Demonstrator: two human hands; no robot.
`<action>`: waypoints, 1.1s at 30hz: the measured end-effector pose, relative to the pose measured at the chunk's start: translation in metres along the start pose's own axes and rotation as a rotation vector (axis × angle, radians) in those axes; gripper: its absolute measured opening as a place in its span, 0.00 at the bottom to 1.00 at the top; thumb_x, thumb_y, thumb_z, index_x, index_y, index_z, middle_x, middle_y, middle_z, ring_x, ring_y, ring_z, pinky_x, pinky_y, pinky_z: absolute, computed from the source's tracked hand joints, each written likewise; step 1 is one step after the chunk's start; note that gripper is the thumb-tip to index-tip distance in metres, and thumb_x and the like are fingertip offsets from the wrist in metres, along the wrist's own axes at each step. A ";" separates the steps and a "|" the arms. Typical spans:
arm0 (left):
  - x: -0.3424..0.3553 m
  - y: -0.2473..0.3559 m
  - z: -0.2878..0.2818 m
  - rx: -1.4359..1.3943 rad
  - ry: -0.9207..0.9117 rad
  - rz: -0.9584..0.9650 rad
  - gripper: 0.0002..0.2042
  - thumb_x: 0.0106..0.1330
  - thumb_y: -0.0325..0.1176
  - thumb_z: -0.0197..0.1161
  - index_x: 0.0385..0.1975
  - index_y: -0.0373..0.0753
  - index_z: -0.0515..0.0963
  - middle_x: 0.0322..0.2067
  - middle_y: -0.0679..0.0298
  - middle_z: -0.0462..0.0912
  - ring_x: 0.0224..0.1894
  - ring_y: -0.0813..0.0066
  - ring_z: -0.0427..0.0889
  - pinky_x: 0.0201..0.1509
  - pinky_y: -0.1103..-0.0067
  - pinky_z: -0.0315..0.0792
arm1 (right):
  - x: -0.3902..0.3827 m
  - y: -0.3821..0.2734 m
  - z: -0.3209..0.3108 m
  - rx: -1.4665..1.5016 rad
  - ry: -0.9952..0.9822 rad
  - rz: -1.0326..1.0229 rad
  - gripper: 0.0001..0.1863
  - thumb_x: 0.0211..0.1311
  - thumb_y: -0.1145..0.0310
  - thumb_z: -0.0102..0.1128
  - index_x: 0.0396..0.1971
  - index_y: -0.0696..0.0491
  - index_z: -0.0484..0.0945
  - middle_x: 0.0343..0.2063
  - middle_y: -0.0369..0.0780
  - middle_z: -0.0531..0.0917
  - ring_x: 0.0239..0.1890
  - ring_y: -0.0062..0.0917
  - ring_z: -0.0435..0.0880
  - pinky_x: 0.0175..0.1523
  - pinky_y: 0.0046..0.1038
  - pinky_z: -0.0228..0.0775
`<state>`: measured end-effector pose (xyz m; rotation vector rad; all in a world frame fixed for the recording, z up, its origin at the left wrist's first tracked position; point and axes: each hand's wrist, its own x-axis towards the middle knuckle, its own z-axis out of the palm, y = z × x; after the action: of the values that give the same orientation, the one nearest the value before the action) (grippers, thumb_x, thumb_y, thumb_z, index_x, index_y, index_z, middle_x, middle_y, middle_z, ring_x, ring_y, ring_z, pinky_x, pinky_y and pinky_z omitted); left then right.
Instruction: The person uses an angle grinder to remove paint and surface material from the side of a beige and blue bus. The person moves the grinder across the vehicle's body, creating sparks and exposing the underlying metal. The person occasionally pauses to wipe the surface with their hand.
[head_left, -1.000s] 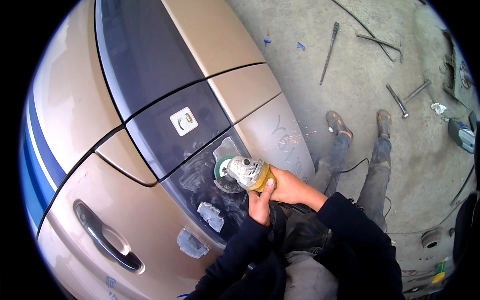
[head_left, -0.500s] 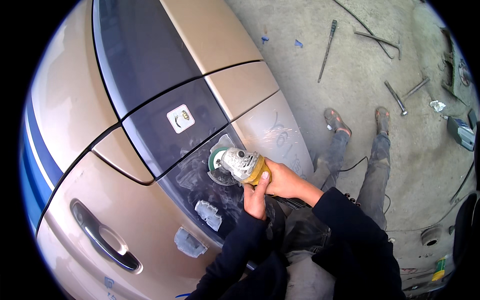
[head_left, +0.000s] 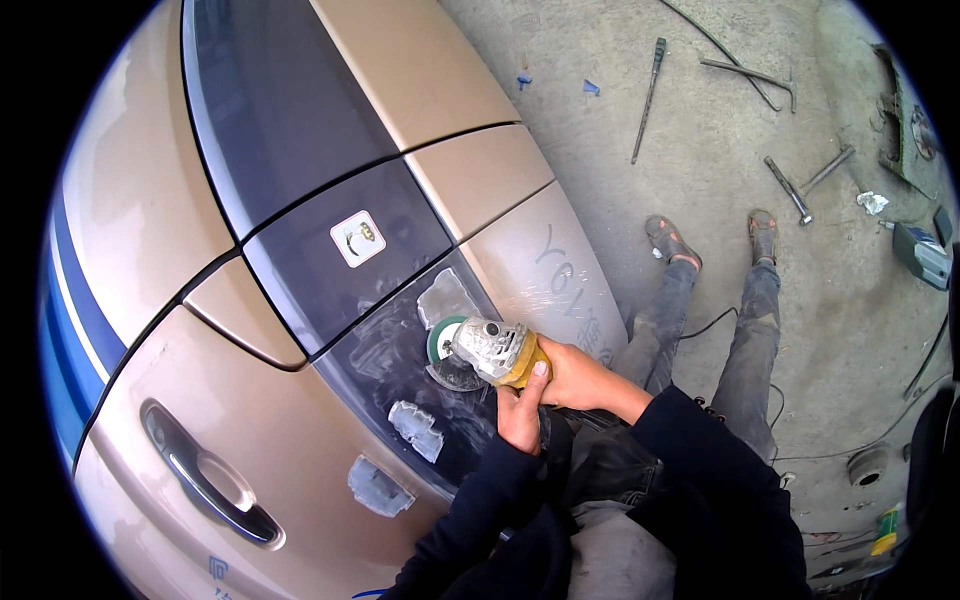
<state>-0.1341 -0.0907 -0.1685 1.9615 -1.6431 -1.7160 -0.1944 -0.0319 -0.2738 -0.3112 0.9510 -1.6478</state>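
Both my hands grip a yellow angle grinder with a scuffed metal head (head_left: 492, 348): my right hand (head_left: 580, 375) is wrapped round the body, my left hand (head_left: 518, 415) is beneath it, thumb raised along it. The green disc (head_left: 440, 335) is against the dark lower panel (head_left: 360, 365) of the vehicle, just below a grey patch (head_left: 445, 295). Faint sparks fly rightward over the beige panel. Two more ragged grey patches (head_left: 415, 430) (head_left: 378, 485) lie lower down. Scuff marks cover the dark panel around the disc.
A door handle (head_left: 205, 470) is at lower left, a sticker (head_left: 357, 237) above the work. My legs in jeans (head_left: 755, 320) and sandals stretch over the concrete floor (head_left: 590, 140). Several bars and hammers (head_left: 790, 190), cables, a teal tool or case (head_left: 920, 258) and metal parts lie rightward.
The grinder rose toward the upper patch half a second ago and has since come back down, uncovering more of that patch. Both hands moved with it. The sparks look fainter now.
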 end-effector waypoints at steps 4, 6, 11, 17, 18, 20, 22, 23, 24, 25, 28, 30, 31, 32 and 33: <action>0.012 0.007 0.003 0.017 -0.032 -0.001 0.28 0.72 0.34 0.66 0.65 0.24 0.64 0.60 0.52 0.75 0.60 0.68 0.75 0.67 0.73 0.66 | 0.005 0.005 -0.002 -0.020 -0.007 0.059 0.37 0.51 0.63 0.73 0.60 0.60 0.69 0.49 0.55 0.84 0.53 0.50 0.83 0.57 0.38 0.75; 0.013 0.004 -0.002 0.009 -0.050 -0.020 0.28 0.72 0.34 0.66 0.65 0.25 0.64 0.59 0.53 0.75 0.60 0.68 0.75 0.67 0.73 0.67 | 0.006 0.003 -0.003 -0.003 -0.007 0.052 0.38 0.50 0.64 0.73 0.61 0.60 0.69 0.49 0.54 0.83 0.54 0.48 0.83 0.58 0.37 0.74; -0.002 -0.004 0.001 0.056 -0.060 -0.043 0.29 0.74 0.35 0.63 0.69 0.28 0.62 0.64 0.55 0.72 0.66 0.68 0.71 0.72 0.73 0.62 | -0.008 0.006 0.000 0.032 0.036 -0.046 0.38 0.52 0.64 0.73 0.62 0.60 0.68 0.52 0.53 0.83 0.55 0.45 0.83 0.60 0.36 0.73; 0.010 -0.003 -0.011 0.038 -0.081 -0.007 0.27 0.73 0.34 0.65 0.66 0.27 0.65 0.60 0.54 0.75 0.60 0.68 0.75 0.66 0.74 0.67 | 0.002 0.000 0.000 -0.001 -0.007 0.038 0.34 0.54 0.62 0.72 0.59 0.60 0.69 0.46 0.54 0.84 0.51 0.47 0.84 0.58 0.37 0.74; 0.002 -0.006 -0.009 0.049 -0.057 -0.010 0.28 0.72 0.34 0.65 0.66 0.27 0.64 0.60 0.54 0.75 0.60 0.68 0.75 0.67 0.74 0.67 | -0.006 0.007 0.002 -0.008 -0.003 0.027 0.34 0.55 0.62 0.72 0.59 0.60 0.70 0.47 0.54 0.84 0.51 0.47 0.84 0.58 0.37 0.74; -0.013 -0.015 -0.002 0.036 -0.008 -0.009 0.28 0.72 0.34 0.66 0.66 0.27 0.65 0.61 0.53 0.74 0.61 0.68 0.75 0.67 0.73 0.67 | -0.023 0.011 0.004 -0.004 0.042 -0.074 0.34 0.55 0.63 0.71 0.60 0.59 0.70 0.47 0.54 0.84 0.51 0.48 0.84 0.58 0.37 0.74; -0.014 -0.012 0.000 0.000 -0.013 -0.067 0.28 0.72 0.33 0.66 0.66 0.27 0.65 0.61 0.53 0.74 0.61 0.68 0.75 0.67 0.73 0.67 | -0.022 0.010 0.003 0.026 0.015 0.008 0.34 0.54 0.63 0.71 0.60 0.60 0.70 0.47 0.55 0.84 0.51 0.48 0.84 0.58 0.38 0.75; -0.013 -0.007 0.001 -0.016 -0.015 -0.095 0.27 0.72 0.33 0.66 0.66 0.27 0.65 0.61 0.53 0.75 0.61 0.68 0.75 0.67 0.73 0.67 | -0.021 0.009 0.002 0.041 0.001 0.047 0.34 0.54 0.63 0.71 0.60 0.60 0.69 0.47 0.55 0.84 0.51 0.48 0.84 0.57 0.38 0.75; -0.005 -0.008 -0.004 -0.013 -0.047 -0.101 0.27 0.72 0.33 0.65 0.65 0.27 0.65 0.60 0.54 0.75 0.61 0.68 0.75 0.66 0.73 0.68 | -0.014 0.009 0.000 -0.009 -0.010 0.069 0.35 0.53 0.63 0.72 0.60 0.61 0.69 0.46 0.55 0.84 0.50 0.49 0.84 0.56 0.38 0.75; 0.001 -0.008 -0.006 -0.011 -0.063 -0.060 0.27 0.72 0.33 0.65 0.65 0.26 0.64 0.61 0.53 0.74 0.61 0.67 0.75 0.66 0.73 0.68 | -0.011 0.007 -0.002 -0.019 -0.009 0.084 0.35 0.53 0.63 0.72 0.60 0.61 0.69 0.46 0.55 0.84 0.50 0.49 0.84 0.56 0.39 0.75; -0.002 -0.011 -0.012 -0.011 -0.055 -0.064 0.28 0.73 0.33 0.65 0.67 0.27 0.63 0.61 0.52 0.74 0.62 0.67 0.74 0.68 0.72 0.67 | -0.011 0.002 0.001 -0.012 -0.033 0.128 0.36 0.51 0.63 0.73 0.59 0.61 0.69 0.46 0.55 0.84 0.51 0.50 0.84 0.55 0.39 0.75; -0.019 -0.022 -0.012 -0.029 -0.045 -0.068 0.30 0.73 0.32 0.65 0.69 0.28 0.60 0.64 0.52 0.71 0.65 0.66 0.72 0.71 0.72 0.64 | -0.029 0.013 0.008 -0.012 0.006 0.018 0.36 0.52 0.62 0.72 0.59 0.60 0.69 0.46 0.55 0.84 0.51 0.50 0.84 0.56 0.39 0.75; -0.024 -0.026 -0.012 -0.014 -0.040 -0.052 0.31 0.73 0.32 0.65 0.69 0.27 0.59 0.65 0.51 0.70 0.66 0.66 0.71 0.71 0.71 0.63 | -0.034 0.015 0.008 -0.019 -0.004 0.017 0.36 0.52 0.62 0.72 0.59 0.60 0.69 0.47 0.55 0.84 0.51 0.51 0.83 0.56 0.40 0.75; -0.026 -0.025 -0.010 -0.020 -0.027 -0.078 0.31 0.72 0.33 0.65 0.69 0.27 0.60 0.64 0.52 0.70 0.66 0.66 0.71 0.71 0.71 0.64 | -0.035 0.013 0.007 -0.026 -0.007 0.044 0.36 0.52 0.62 0.72 0.59 0.60 0.69 0.47 0.56 0.84 0.51 0.51 0.83 0.56 0.40 0.75; -0.027 -0.023 -0.008 -0.027 -0.013 -0.104 0.31 0.72 0.33 0.66 0.68 0.27 0.60 0.64 0.52 0.71 0.65 0.66 0.72 0.71 0.71 0.64 | -0.033 0.011 0.005 -0.033 -0.011 0.071 0.36 0.52 0.61 0.72 0.59 0.60 0.70 0.47 0.56 0.84 0.52 0.51 0.83 0.56 0.40 0.75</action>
<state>-0.1081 -0.0660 -0.1619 2.0619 -1.5396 -1.7794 -0.1732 -0.0047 -0.2691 -0.3056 0.9711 -1.5657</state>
